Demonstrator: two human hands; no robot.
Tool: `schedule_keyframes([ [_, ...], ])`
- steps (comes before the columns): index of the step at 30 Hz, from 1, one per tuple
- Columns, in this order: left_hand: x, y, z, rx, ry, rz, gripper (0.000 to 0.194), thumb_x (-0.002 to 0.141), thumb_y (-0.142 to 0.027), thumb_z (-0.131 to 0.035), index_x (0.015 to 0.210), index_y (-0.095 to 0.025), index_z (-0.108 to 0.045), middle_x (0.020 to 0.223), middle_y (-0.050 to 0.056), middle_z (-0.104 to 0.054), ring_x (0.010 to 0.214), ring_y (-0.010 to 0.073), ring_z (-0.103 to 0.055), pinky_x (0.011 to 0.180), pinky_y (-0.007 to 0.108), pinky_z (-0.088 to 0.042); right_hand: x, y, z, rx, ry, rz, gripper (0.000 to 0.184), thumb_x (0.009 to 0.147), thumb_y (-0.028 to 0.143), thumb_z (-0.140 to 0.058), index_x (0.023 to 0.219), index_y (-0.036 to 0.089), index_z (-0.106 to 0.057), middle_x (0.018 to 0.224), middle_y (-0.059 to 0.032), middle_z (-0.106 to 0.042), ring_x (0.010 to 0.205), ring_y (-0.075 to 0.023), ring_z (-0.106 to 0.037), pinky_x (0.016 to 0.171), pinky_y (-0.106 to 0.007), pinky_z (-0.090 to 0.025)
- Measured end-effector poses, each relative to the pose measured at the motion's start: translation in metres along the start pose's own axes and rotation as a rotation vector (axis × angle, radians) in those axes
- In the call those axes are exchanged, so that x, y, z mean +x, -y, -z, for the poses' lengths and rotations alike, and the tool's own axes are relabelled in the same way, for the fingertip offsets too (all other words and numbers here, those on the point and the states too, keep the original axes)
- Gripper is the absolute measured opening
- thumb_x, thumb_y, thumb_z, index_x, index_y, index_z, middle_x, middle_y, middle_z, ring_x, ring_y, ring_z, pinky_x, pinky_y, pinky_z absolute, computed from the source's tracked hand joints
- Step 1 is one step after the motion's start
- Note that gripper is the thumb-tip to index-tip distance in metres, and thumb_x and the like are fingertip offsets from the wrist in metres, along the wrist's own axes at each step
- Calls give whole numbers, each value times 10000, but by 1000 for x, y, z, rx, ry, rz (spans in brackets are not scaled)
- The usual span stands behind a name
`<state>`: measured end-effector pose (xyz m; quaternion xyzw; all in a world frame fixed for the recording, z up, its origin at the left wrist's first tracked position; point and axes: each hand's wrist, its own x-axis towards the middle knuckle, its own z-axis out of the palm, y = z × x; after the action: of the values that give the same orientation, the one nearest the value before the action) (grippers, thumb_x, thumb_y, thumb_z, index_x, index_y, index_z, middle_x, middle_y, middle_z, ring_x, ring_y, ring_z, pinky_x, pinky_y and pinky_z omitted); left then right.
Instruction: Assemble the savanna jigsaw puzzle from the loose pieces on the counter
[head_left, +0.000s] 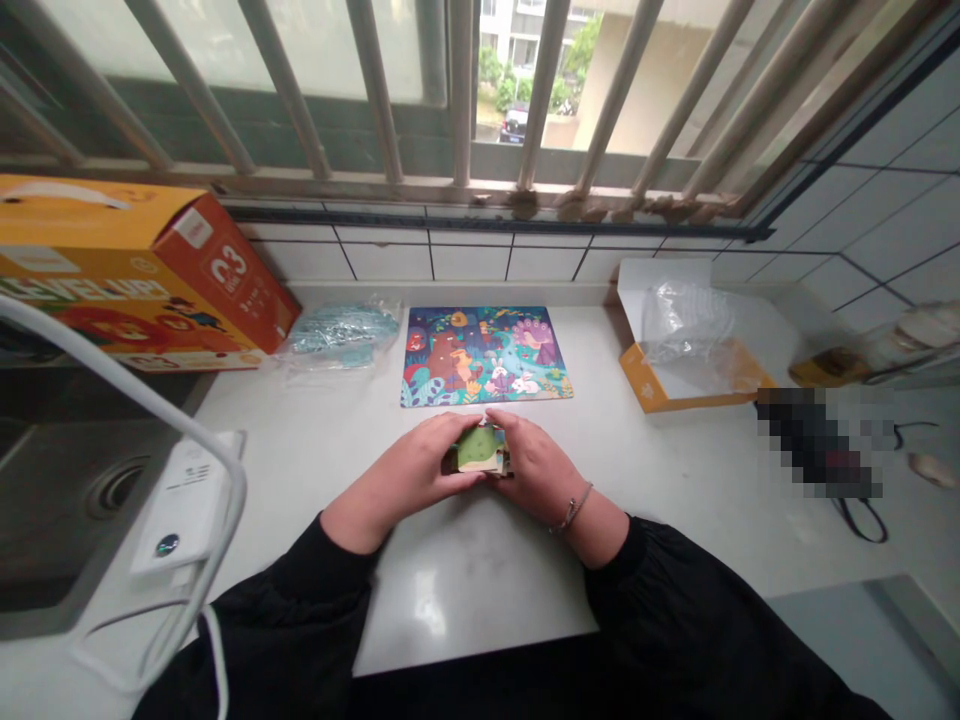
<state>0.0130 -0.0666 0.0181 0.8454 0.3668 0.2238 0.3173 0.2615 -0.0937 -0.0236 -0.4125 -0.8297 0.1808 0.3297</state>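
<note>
Both of my hands are wrapped round a small stack of puzzle pieces [480, 448], and the top one shows a green shape on a pale edge. My left hand [420, 462] closes on the stack from the left side. From the right, my right hand [534, 458] grips it, with a bracelet round that wrist. The palms hide most of the stack. Just beyond my fingers lies a flat, colourful puzzle picture [487, 357] with a bear, rabbits and a peacock.
An orange carton [135, 275] stands at the left, beside bagged blue pieces [341, 332]. An open box [660, 385] with clear plastic [686, 320] sits at the right. A white cable [135, 385] arches over the sink [45, 520], near a white device [187, 505]. Window bars run behind.
</note>
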Motion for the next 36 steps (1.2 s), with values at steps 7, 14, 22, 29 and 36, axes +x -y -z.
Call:
schedule_keyframes([
  [7,-7,4,21,24,-26,89,658,902,-446,-893,1488,-267,-654,1485,118,-738,1355,325,-710,1204,485,-563,-9,-1,16,-136,99,-65,784,951,238,-796,1667,236,-477,1566,-210,-641,1416,-393,-640,1195,-621,-560],
  [14,-39,16,53,143,-167,269,677,920,-615,-844,1463,-251,-663,1461,111,-753,1322,332,-729,1178,465,-571,-26,-7,34,-218,82,-189,734,1006,304,-746,1686,239,-478,1585,-210,-623,1417,-406,-624,1213,-641,-542],
  [22,-64,32,61,196,-251,409,721,921,-677,-803,1458,-217,-662,1449,137,-764,1272,344,-745,1142,476,-590,-40,-18,40,-394,-66,-352,736,1047,425,-699,1682,140,-463,1596,-265,-596,1464,-439,-575,1224,-663,-510],
  [29,-43,20,22,189,-178,248,626,923,-519,-857,1452,-238,-674,1431,130,-771,1291,347,-739,1132,490,-598,-32,20,36,-535,-190,-92,893,1068,547,-723,1781,190,-321,1793,-229,-418,1708,-447,-319,1371,-737,-306],
  [36,-37,8,5,180,-151,96,545,970,-446,-828,1446,-235,-664,1359,135,-775,1253,335,-737,1115,509,-600,-29,47,3,-325,96,205,692,1129,362,-628,1740,121,-409,1729,-200,-543,1602,-332,-537,1325,-540,-488],
])
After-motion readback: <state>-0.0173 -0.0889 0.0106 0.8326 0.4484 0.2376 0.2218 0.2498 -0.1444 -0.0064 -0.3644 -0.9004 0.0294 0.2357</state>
